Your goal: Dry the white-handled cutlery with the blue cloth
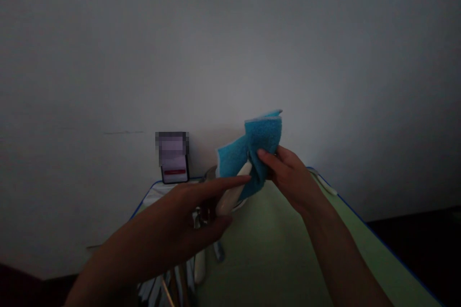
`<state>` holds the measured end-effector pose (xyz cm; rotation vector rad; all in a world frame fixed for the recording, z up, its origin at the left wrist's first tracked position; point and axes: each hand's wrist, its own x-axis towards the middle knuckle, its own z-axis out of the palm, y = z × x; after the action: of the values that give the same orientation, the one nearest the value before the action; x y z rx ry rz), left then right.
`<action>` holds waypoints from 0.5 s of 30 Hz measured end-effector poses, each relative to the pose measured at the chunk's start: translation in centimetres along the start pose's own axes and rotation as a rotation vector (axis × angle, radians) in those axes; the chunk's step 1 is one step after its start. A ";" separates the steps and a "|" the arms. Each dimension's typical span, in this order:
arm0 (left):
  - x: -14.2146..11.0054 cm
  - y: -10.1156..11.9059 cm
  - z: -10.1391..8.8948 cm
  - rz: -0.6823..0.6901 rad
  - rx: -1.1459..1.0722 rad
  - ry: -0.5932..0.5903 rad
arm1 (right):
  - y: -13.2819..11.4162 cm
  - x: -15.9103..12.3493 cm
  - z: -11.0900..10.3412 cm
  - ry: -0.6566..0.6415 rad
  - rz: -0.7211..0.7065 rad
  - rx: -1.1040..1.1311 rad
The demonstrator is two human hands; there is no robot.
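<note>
My right hand (288, 177) pinches a blue cloth (252, 151) and holds it up above the green table (281, 249), wrapped round one end of a white-handled utensil (232, 194). My left hand (194, 216) grips the white handle of that utensil, with the forefinger stretched along it toward the cloth. The end of the utensil inside the cloth is hidden.
Several pieces of cutlery (200, 254) with white handles and metal parts lie on the table under my left hand. A phone (174, 158) with a lit screen leans against the grey wall at the table's far edge. The table has a blue rim (382, 242).
</note>
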<state>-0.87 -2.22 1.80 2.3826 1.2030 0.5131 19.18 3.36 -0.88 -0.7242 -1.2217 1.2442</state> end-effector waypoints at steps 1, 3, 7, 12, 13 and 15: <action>0.0 0.0 0.0 0.001 0.005 0.003 | 0.0 0.0 0.0 -0.006 -0.010 -0.032; 0.1 0.1 0.0 0.013 0.010 0.010 | -0.1 0.0 -0.1 -0.008 -0.026 -0.080; 0.1 0.0 0.0 0.034 0.018 0.025 | -0.1 0.2 -0.3 -0.025 -0.029 -0.071; 0.1 -0.5 0.1 0.051 0.019 0.038 | 0.0 0.3 -0.5 -0.044 -0.041 -0.060; 0.1 -0.5 0.1 0.058 0.014 0.036 | 0.0 0.2 -0.5 -0.038 -0.046 -0.068; 0.2 -0.5 0.1 0.068 0.004 0.034 | 0.0 0.2 -0.6 -0.022 -0.058 -0.081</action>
<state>-1.05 -1.77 1.50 2.4346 1.1421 0.5756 19.68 3.66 -1.01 -0.7306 -1.3082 1.1628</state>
